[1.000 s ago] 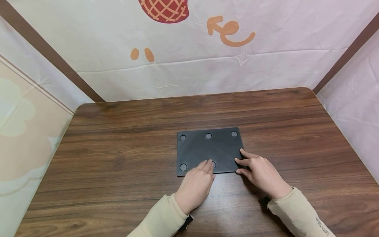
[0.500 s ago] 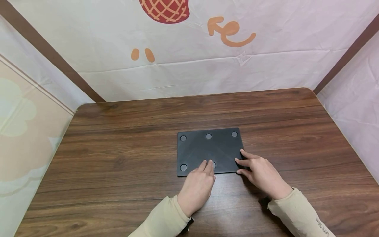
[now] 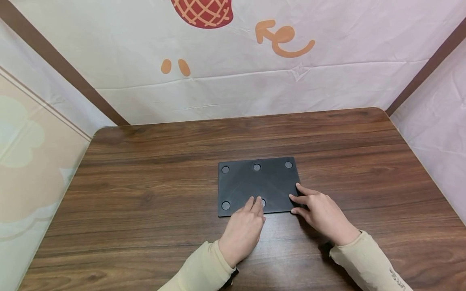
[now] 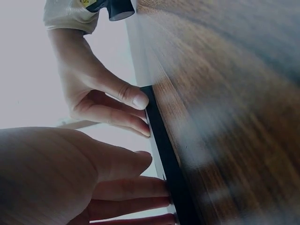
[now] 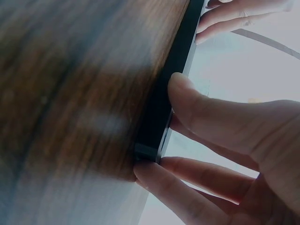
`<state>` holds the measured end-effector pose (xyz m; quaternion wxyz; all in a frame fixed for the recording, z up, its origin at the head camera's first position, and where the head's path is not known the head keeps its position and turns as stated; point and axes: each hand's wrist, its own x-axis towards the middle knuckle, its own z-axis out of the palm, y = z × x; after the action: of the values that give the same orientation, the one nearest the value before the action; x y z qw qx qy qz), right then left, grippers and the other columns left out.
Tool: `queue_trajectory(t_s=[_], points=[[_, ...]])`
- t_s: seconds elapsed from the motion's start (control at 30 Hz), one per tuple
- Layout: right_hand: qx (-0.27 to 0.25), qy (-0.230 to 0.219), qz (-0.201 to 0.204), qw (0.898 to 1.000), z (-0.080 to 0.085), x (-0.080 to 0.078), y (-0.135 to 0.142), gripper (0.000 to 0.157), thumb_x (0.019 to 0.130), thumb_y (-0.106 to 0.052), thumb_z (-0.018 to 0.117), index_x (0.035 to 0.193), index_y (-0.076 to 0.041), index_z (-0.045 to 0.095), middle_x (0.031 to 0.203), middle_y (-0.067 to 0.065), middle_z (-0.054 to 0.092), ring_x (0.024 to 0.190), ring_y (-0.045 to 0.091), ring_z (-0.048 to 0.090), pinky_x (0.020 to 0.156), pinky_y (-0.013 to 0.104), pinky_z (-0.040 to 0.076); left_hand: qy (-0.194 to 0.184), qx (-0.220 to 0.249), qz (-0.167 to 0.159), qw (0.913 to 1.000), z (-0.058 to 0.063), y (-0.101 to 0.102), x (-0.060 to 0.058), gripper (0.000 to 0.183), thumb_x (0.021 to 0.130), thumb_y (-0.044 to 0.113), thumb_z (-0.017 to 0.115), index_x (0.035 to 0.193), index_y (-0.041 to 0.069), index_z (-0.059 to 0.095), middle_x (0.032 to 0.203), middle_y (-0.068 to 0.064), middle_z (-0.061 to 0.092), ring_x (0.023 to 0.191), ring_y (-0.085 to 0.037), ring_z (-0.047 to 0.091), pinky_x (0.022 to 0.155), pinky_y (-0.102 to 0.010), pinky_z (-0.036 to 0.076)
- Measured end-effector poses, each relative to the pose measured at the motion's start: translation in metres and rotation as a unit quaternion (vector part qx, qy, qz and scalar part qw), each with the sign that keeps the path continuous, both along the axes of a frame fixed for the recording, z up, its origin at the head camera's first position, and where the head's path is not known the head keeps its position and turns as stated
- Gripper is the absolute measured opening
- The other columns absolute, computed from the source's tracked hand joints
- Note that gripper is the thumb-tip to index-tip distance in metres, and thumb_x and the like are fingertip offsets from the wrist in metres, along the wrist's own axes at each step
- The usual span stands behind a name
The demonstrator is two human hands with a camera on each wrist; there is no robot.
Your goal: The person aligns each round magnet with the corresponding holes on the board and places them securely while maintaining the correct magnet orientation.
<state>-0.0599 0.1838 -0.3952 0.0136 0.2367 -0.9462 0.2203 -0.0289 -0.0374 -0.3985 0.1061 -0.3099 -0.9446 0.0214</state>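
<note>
A flat black rectangular board (image 3: 258, 182) with round grey discs near its edges lies on the wooden table. The fingertips of my left hand (image 3: 243, 231) rest on its top near the front edge, fingers fairly straight, partly covering a disc there. In the left wrist view the left thumb is just off the board's edge. My right hand (image 3: 324, 212) grips the front right corner: thumb against the front edge, one finger on top, another at the right side. The right wrist view shows the right thumb (image 5: 187, 96) pressed to the board's dark side face (image 5: 157, 110).
The brown wood-grain table (image 3: 145, 173) spreads around the board on all sides. A white printed cloth (image 3: 233, 89) hangs behind the table's far edge, with similar panels at left and right. A black device (image 4: 119, 8) sits at the right cuff in the left wrist view.
My left hand has shifted very slightly to the right over the first half second, its fingertips staying on the board. My right hand and the board look nearly the same.
</note>
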Motion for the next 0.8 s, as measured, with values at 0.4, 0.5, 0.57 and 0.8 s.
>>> queue_trajectory(t_s=[0.4,0.5,0.57,0.8], points=[[-0.004,0.012,0.006,1.000,-0.002,-0.001,0.001,0.036,0.077,-0.015,0.079,0.109,-0.002,0.073,0.126,0.028,0.059,0.089,0.033,0.071,0.067,0.036,0.056,-0.044,0.079,-0.008,0.9959,0.001,-0.010,-0.007,0.031,0.094,0.024,0.061,0.115,0.003,0.067,0.119,-0.010,0.065,0.109,-0.020,0.063,0.084,-0.028,0.054],[-0.002,0.014,0.004,1.000,-0.002,-0.001,0.002,0.036,0.076,-0.016,0.080,0.108,-0.003,0.073,0.125,0.027,0.060,0.090,0.033,0.070,0.066,0.037,0.056,-0.039,0.093,-0.013,0.9948,0.001,-0.013,-0.009,0.029,0.093,0.023,0.061,0.114,0.004,0.067,0.115,-0.008,0.066,0.105,-0.018,0.063,0.081,-0.028,0.055],[0.005,0.012,0.000,1.000,-0.002,-0.002,0.002,0.036,0.076,-0.018,0.080,0.109,-0.004,0.073,0.126,0.025,0.060,0.088,0.032,0.071,0.062,0.035,0.055,-0.034,0.104,-0.014,0.9939,0.000,-0.015,-0.010,0.026,0.093,0.023,0.061,0.112,0.005,0.067,0.112,-0.006,0.066,0.101,-0.018,0.064,0.078,-0.029,0.055],[0.016,0.026,-0.015,0.999,-0.003,-0.003,0.003,0.037,0.077,-0.026,0.080,0.108,-0.008,0.074,0.125,0.020,0.062,0.105,0.034,0.066,0.072,0.044,0.056,-0.006,0.143,-0.011,0.9896,-0.002,-0.019,-0.015,0.021,0.091,0.018,0.063,0.107,0.006,0.069,0.105,-0.002,0.067,0.095,-0.016,0.063,0.079,-0.029,0.054]])
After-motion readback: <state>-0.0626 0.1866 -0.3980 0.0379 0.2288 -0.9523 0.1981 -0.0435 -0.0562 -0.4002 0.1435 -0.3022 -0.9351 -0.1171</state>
